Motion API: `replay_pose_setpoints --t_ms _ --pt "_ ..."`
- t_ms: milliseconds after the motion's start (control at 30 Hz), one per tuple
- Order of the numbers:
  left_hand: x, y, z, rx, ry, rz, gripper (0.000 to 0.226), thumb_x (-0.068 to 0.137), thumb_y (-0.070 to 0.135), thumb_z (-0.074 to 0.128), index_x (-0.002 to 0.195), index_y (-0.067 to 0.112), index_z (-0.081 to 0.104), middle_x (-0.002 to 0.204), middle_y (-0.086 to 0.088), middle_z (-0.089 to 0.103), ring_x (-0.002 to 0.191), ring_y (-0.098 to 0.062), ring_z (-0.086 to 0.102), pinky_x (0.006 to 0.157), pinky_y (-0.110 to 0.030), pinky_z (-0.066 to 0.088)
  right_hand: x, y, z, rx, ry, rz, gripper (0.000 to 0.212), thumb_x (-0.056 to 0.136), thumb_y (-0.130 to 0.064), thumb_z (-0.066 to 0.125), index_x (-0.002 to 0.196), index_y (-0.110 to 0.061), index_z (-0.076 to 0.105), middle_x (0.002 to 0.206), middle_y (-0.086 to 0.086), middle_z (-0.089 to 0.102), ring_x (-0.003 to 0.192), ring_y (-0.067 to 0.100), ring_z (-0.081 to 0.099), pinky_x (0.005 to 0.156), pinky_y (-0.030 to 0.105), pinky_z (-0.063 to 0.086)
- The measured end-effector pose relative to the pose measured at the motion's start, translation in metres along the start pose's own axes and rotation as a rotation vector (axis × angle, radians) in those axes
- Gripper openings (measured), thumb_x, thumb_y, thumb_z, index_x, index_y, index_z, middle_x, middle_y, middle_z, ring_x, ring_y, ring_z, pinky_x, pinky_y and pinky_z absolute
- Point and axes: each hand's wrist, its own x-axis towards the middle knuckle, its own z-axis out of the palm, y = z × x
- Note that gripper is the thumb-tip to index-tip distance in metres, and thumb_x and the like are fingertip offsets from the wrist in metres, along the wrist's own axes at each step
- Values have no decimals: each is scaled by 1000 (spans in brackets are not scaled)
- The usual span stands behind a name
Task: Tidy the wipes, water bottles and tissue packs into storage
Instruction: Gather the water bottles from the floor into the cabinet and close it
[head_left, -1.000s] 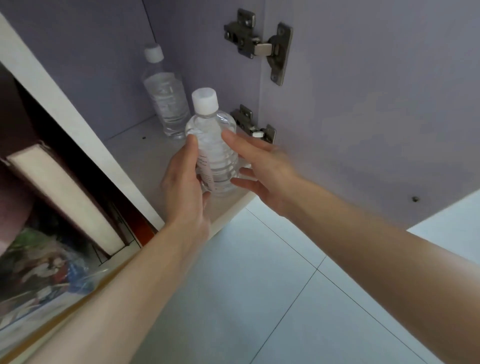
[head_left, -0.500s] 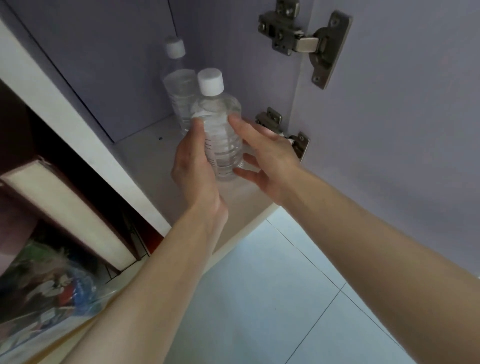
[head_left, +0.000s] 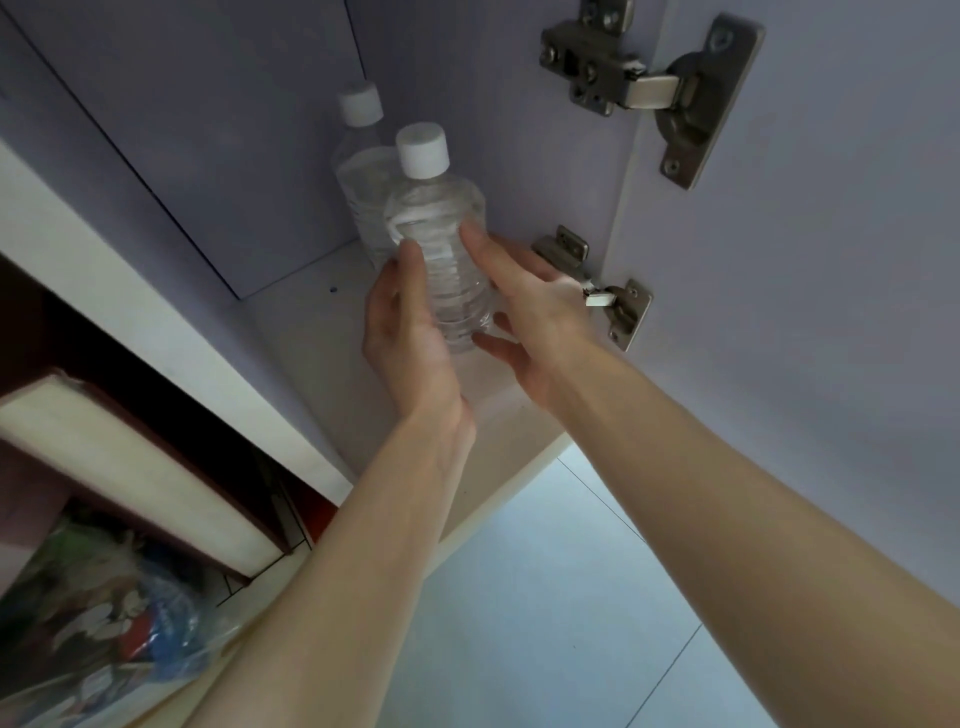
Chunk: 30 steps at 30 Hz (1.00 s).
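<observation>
Well back from the shelf (head_left: 306, 338) edge, bottle (head_left: 441, 244) between both hands (head_left: 410, 338) (head_left: 535, 312)

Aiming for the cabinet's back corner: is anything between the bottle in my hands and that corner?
Yes: a second water bottle stands right behind the held water bottle, at the back. Bare shelf lies to its left.
</observation>
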Motion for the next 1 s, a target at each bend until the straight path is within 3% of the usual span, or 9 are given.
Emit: replay_pose_setpoints --t_ms 100,200,400,600,733,900,1000 --pt "-2 -11 -5 22 14 -44 35 86 37 70 117 23 66 92 16 74 83 6 68 77 -21 48 3 8 -3 -2 17 30 54 78 -42 77 126 -22 62 91 -13 64 90 9 62 92 35 53" --pt "-2 -15 -5 10 21 -53 34 86 33 70 119 25 64 85 19 72 76 11 66 74 -20 46 8 11 -3 22 17 14 44 79 -38 76 117 -20 66 100 -6 72 100 17 67 87 32 54" --pt "13 -13 1 -49 59 -48 33 85 29 73 116 21 65 83 15 73 77 5 68 75 -20 48 18 13 8 90 15 8 38 81 -32 75 115 -18 68 96 -4 72 95 16 67 76 25 53" --pt "31 -12 7 -101 114 -38 37 84 28 74 118 16 67 82 14 72 77 0 68 71 -18 51 33 10 18 87 6 42 25 82 -34 75 103 -24 66 87 -10 68 81 5 63 78 24 53" --pt "38 -11 11 -141 155 12 38 85 22 74 119 8 65 88 4 71 82 -12 68 80 -29 56 39 10 24 93 -2 46 12 82 -32 75 85 -26 64 80 -11 68 72 2 61 79 26 53" --pt "48 -13 16 -207 190 53 35 86 16 71 117 0 65 103 -12 72 85 -21 68 78 -34 58 46 10 33 123 -3 13 10 83 -27 75 82 -23 65 83 -3 71 69 7 65 75 27 55" --pt "48 -14 17 -256 176 58 35 87 13 70 118 -4 63 99 -14 70 83 -22 67 78 -37 58 48 11 33 105 -7 16 11 83 -28 75 79 -23 66 83 -3 72 70 8 67 80 30 55"
